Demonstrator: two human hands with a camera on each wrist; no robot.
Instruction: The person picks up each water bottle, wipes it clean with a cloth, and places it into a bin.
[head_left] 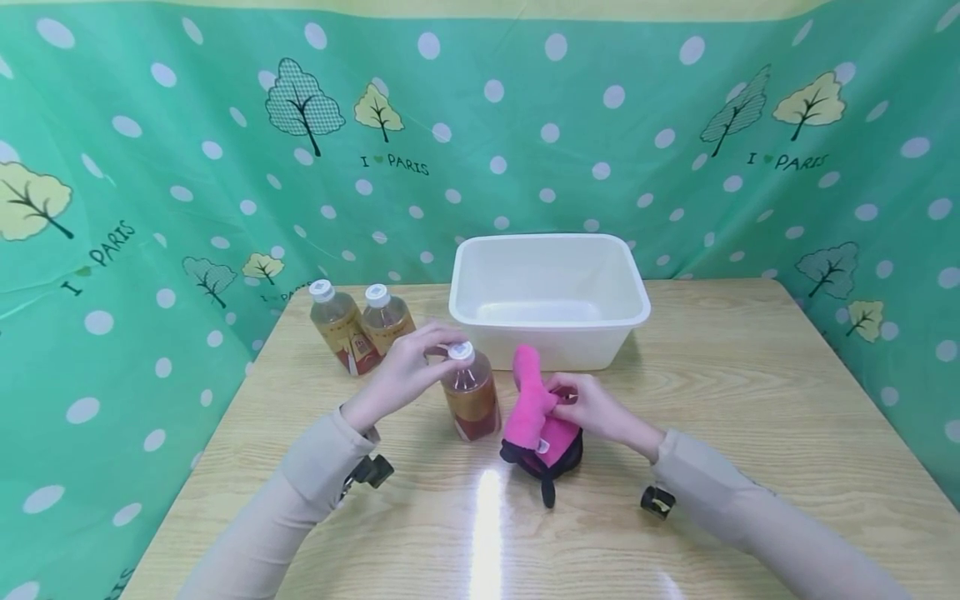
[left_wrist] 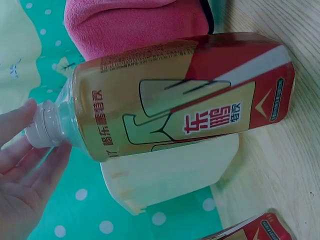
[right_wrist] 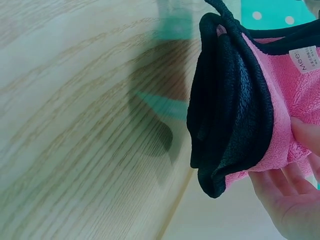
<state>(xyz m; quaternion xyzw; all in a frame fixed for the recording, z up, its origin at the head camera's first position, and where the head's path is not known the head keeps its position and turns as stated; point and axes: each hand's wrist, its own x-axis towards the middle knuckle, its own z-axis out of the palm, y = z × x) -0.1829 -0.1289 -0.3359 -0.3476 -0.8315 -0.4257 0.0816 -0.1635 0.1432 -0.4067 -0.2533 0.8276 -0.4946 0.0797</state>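
Observation:
My left hand (head_left: 405, 367) pinches the white cap (left_wrist: 42, 125) of a bottle (head_left: 472, 400) between thumb and fingers. Inside the clear bottle is a brown drink, and its gold-and-red label (left_wrist: 165, 100) carries Chinese characters. To the right of the bottle, a pink towel (head_left: 528, 408) with black edging is folded, one part sticking up and a black loop hanging at its near side. My right hand (head_left: 588, 408) grips the towel from the right. A white care tag (right_wrist: 304, 59) shows on the pink fabric in the right wrist view.
A white plastic bin (head_left: 551, 346) stands at the back of the wooden table (head_left: 750, 375), just behind the towel. Two similar bottles, one farther left (head_left: 345, 329) and one beside it (head_left: 387, 321), stand at the back left. A green dotted curtain (head_left: 525, 100) closes off the back and sides.

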